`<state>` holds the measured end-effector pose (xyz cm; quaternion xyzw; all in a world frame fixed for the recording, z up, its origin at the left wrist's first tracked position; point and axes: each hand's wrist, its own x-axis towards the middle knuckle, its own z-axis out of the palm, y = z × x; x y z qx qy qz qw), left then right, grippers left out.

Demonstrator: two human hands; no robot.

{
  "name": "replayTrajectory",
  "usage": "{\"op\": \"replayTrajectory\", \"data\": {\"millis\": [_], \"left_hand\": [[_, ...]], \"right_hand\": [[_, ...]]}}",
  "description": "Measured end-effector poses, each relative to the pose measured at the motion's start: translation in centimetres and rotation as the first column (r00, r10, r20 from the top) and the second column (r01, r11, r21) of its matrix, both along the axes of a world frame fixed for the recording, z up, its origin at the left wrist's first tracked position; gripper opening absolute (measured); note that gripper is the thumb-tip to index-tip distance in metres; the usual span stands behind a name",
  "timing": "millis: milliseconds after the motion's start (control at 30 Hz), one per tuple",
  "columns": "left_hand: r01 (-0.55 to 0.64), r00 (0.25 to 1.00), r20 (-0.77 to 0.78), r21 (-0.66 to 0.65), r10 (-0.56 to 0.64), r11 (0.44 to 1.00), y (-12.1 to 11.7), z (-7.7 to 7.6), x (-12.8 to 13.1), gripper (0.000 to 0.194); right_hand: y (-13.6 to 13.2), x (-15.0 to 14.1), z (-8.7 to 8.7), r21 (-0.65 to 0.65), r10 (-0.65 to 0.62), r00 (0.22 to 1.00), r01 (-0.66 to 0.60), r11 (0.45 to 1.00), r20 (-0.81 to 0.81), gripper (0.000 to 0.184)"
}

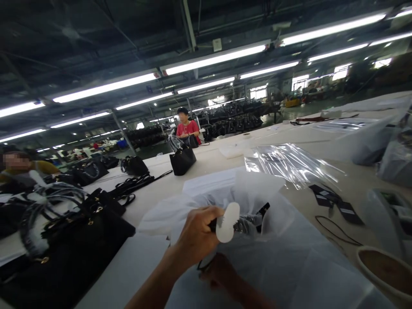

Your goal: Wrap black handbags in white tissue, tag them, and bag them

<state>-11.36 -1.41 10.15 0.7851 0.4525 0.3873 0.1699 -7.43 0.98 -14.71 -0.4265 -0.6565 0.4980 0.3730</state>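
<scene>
My left hand point(196, 231) is closed around a white foam piece point(228, 222) with a rounded end and a jagged edge; something dark shows between the fingers. Beyond it, black parts under clear wrap point(247, 225) lie among sheets of white tissue paper point(202, 201). Just below, in shadow, my right hand point(222, 274) has curled fingers beside a thin dark loop point(204, 262). What those fingers grip is hidden and blurred.
Black handbags point(74, 249) with wrapped handles stand at left; a smaller black bag point(183, 159) sits farther back. Clear plastic sleeves point(289, 163), black tags point(336, 201) and a round container point(384, 272) lie right. A co-worker in red point(188, 128) is across the table.
</scene>
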Motion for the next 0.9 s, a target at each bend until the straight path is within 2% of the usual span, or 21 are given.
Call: {"op": "replayTrajectory", "data": {"millis": [67,100,133,233,333,400,500,567,633,700,800,900], "left_hand": [[-0.006,1.000,0.017,-0.003,0.006,1.000,0.0,0.0,0.0,0.023],[-0.010,1.000,0.020,-0.002,0.010,1.000,0.0,0.1,-0.1,0.023],[-0.013,1.000,0.019,0.000,0.013,1.000,0.0,0.2,-0.1,0.023],[-0.025,1.000,0.007,0.002,0.025,1.000,0.1,0.4,-0.4,0.026],[-0.051,0.999,-0.010,0.007,0.051,0.999,0.2,0.5,-0.7,0.027],[-0.060,0.998,-0.021,0.017,0.060,0.998,0.5,0.5,-0.9,0.025],[-0.052,0.998,-0.021,0.031,0.052,0.998,0.8,0.5,-1.1,0.026],[-0.042,0.999,-0.017,0.033,0.043,0.999,0.8,0.5,-1.1,0.026],[-0.037,0.999,-0.017,0.032,0.037,0.999,0.8,0.5,-1.1,0.027],[-0.040,0.999,-0.024,0.024,0.041,0.999,0.8,0.5,-1.1,0.027],[-0.050,0.998,-0.046,0.004,0.051,0.999,0.5,0.4,-1.1,0.027],[-0.044,0.996,-0.074,0.019,0.045,0.999,0.1,0.3,-1.1,0.027]], "right_hand": [[-0.4,0.0,0.3,-0.124,0.141,0.989,-0.135,0.983,0.039,0.009],[-0.6,0.1,0.5,-0.144,0.180,0.982,-0.172,0.975,0.049,0.011],[-0.7,0.2,0.8,-0.112,0.193,0.980,-0.187,0.976,0.050,0.014],[-1.2,1.2,1.8,0.148,0.161,0.987,-0.158,0.976,-0.007,0.013],[-1.6,3.2,3.2,0.236,0.185,0.980,-0.164,0.958,-0.073,0.008],[-1.5,5.2,4.3,0.182,0.248,0.964,-0.229,0.956,-0.092,0.011],[-0.5,8.4,6.1,-0.032,0.354,0.930,-0.358,0.933,-0.097,0.017],[0.6,10.1,6.9,-0.103,0.362,0.930,-0.368,0.924,-0.069,0.015],[1.7,11.3,7.3,-0.062,0.348,0.937,-0.348,0.936,0.003,0.014],[2.4,11.8,7.5,0.043,0.296,0.942,-0.306,0.951,0.157,0.015],[2.9,10.8,7.2,0.201,0.103,0.916,-0.193,0.960,0.387,0.008],[2.9,8.5,6.7,0.317,-0.066,0.897,-0.085,0.945,0.436,0.010]]}}
